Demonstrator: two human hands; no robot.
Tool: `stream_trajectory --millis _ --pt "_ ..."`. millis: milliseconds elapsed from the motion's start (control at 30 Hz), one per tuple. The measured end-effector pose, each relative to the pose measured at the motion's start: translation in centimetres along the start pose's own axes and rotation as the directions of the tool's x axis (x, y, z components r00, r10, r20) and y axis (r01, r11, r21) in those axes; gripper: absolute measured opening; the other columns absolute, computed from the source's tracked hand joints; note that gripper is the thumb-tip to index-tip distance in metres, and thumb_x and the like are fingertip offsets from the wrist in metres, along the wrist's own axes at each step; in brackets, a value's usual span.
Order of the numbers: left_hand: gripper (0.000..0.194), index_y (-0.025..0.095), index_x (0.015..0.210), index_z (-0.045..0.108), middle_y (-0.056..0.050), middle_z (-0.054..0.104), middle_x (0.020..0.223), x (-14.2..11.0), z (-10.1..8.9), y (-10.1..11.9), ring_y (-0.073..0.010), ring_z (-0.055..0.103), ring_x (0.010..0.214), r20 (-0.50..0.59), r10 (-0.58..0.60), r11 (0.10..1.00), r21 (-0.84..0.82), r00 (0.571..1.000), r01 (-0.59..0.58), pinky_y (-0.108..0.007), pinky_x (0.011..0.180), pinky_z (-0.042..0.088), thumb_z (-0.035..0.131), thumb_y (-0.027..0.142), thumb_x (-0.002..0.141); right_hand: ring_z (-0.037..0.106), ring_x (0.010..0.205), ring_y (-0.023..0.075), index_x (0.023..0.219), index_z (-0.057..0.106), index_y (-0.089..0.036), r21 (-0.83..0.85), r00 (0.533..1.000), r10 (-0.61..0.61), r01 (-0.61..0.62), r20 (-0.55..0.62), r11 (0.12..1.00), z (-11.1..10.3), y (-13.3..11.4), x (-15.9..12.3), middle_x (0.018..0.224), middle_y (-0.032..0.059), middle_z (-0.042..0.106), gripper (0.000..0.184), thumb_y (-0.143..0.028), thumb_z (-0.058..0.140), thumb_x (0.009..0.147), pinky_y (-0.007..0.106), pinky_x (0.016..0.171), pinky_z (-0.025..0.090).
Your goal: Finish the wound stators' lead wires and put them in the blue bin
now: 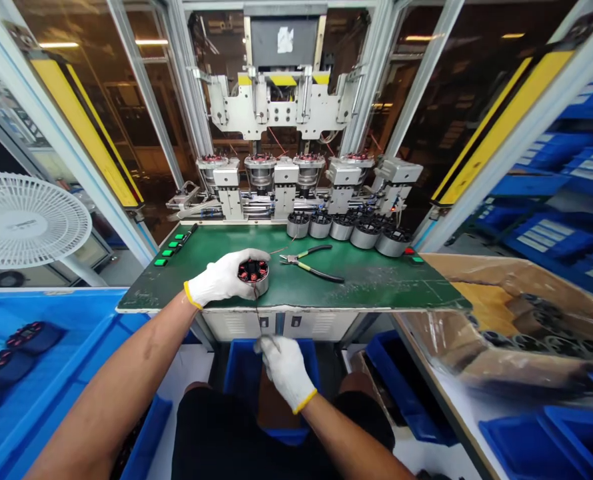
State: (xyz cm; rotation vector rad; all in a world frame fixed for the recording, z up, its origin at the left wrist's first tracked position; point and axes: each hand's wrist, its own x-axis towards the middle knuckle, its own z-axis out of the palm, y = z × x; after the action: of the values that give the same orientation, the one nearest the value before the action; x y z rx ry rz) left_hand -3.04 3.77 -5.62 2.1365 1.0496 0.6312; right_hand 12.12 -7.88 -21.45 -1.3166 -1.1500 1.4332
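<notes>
My left hand (226,277), in a white glove with a yellow cuff, is closed around a motor stator (257,285) at the front of the green bench top. Copper windings and black insulation show on the stator's upper face. A thin wire (258,312) runs down from it over the bench edge. Below that edge my right hand (284,367), gloved too, pinches the wire's lower end with fingers pressed together. A pair of cutting pliers (309,260) with black and yellow-green handles lies on the bench, right of the stator, its jaws apart.
Several grey stators (341,228) stand in a row at the bench's back right. Behind them is a winding machine (286,180) holding more stators. Green buttons (169,253) sit at left. A blue bin (234,373) stands below, a fan (26,220) left, a carton (456,267) right.
</notes>
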Motion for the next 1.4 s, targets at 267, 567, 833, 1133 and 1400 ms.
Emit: stream_trajectory --millis 267,567,833,1133,1400 --pt "0.083 0.025 0.13 0.048 -0.012 0.056 0.126 -0.2 -3.4 7.4 -0.035 0.053 0.114 -0.074 -0.021 0.73 0.68 0.997 0.066 -0.046 0.092 0.044 0.065 0.064 0.059 0.049 0.05 0.0141 0.066 0.061 -0.016 -0.395 0.993 -0.102 0.069 -0.063 0.916 -5.9 5.8 -2.6 0.053 -0.0002 0.053 0.03 -0.036 0.046 0.083 0.024 0.049 0.033" --pt "0.056 0.016 0.106 0.064 -0.016 0.066 0.096 -0.2 0.0 8.2 -0.0354 0.064 0.088 -0.112 -0.208 0.547 0.81 0.972 0.21 -0.042 0.071 0.049 0.053 0.059 0.071 0.064 0.077 0.0194 0.092 0.068 -0.019 -0.666 0.757 -0.648 0.443 -0.081 0.6 -10.3 -8.6 -3.1 0.084 0.0055 0.07 0.031 -0.038 0.044 0.093 0.028 0.074 0.045" --pt "0.073 0.031 0.133 0.046 -0.005 0.053 0.133 -2.0 -3.6 5.6 -0.0277 0.054 0.114 0.072 -0.082 0.731 0.683 0.994 0.011 -0.035 0.093 0.045 0.067 0.045 0.065 0.064 0.067 0.0146 0.115 0.062 -0.021 -0.611 0.691 -0.721 0.549 -0.051 0.57 -8.6 -14.9 -2.2 0.096 0.0024 0.07 0.03 -0.034 0.044 0.094 0.025 0.071 0.05" --pt "0.067 0.032 0.134 0.045 -0.005 0.056 0.13 -1.9 -2.0 4.7 -0.0277 0.056 0.113 0.043 -0.025 0.778 0.628 0.999 -0.008 -0.035 0.09 0.045 0.061 0.04 0.069 0.065 0.082 0.0231 0.12 0.055 -0.027 -0.941 0.882 -0.449 0.261 0.142 0.214 -1.9 -16.6 0.4 0.093 0.0054 0.069 0.03 -0.033 0.042 0.094 0.031 0.069 0.047" --pt "0.066 0.033 0.127 0.051 0.0 0.059 0.125 -1.5 -1.9 3.4 -0.024 0.057 0.109 0.02 -0.031 0.867 0.498 0.999 0.017 -0.03 0.091 0.045 0.067 0.041 0.063 0.065 0.078 0.0247 0.108 0.063 -0.023 -0.971 0.895 -0.378 0.233 0.235 -0.051 -3.7 -16.0 0.3 0.086 0.008 0.068 0.032 -0.034 0.034 0.098 0.032 0.069 0.045"
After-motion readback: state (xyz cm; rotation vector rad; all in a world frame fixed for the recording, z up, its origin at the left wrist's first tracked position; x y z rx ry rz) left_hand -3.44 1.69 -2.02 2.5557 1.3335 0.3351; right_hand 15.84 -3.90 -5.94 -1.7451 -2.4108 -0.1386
